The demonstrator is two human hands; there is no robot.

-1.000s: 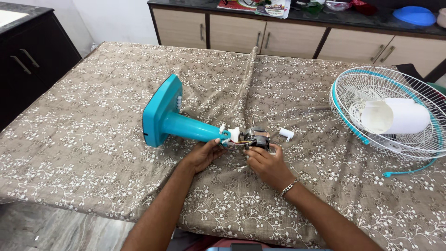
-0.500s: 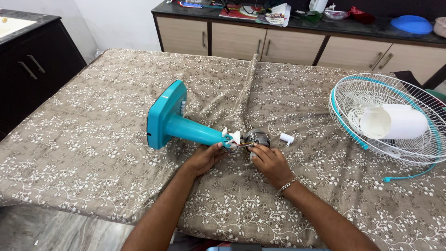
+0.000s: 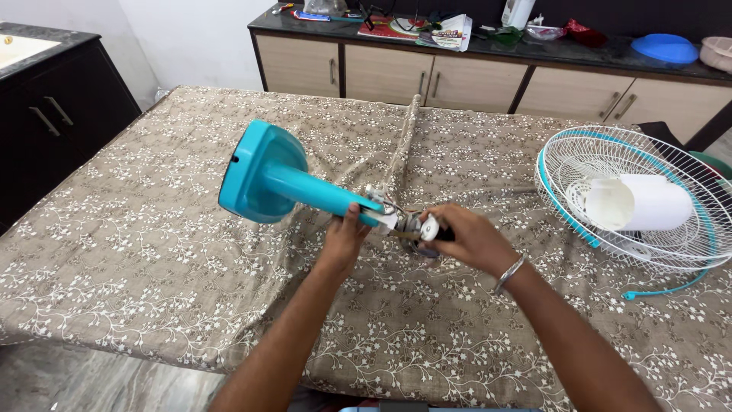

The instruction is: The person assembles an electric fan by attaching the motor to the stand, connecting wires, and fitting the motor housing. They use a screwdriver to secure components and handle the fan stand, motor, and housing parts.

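While the left hand [image 3: 345, 238] is wrapping its grip around the narrow end of a smooth teal plastic fan stand [image 3: 305, 191], the right hand [image 3: 473, 238] is clenching its grip over the small metal motor [image 3: 415, 226] at that same end, with a white cylindrical piece [image 3: 431, 227] showing just at its fingertips. Thin coloured wires [image 3: 389, 207] are running between the two grips, from the white fitting on the stem into the motor. The stem is stretching away up and to the left of the left grip, widening into a rounded, dish-like base [image 3: 255, 172] that is lifting clear of the cloth. A metal bracelet [image 3: 509, 273] is circling the right wrist.

Under both grips the desk [image 3: 152, 252] is lying covered in a brownish woven cloth printed with small white flowers, with a raised fold running away from the hands toward the far edge. Well to the right of the right grip, a round white wire fan guard [image 3: 610, 152] with a teal rim is resting flat, holding a smooth white plastic cylinder [image 3: 640, 204] lying on its side. Beyond the desk, beige cabinets [image 3: 381, 72] with a dark top are carrying scattered clutter and a blue lid [image 3: 663, 47].
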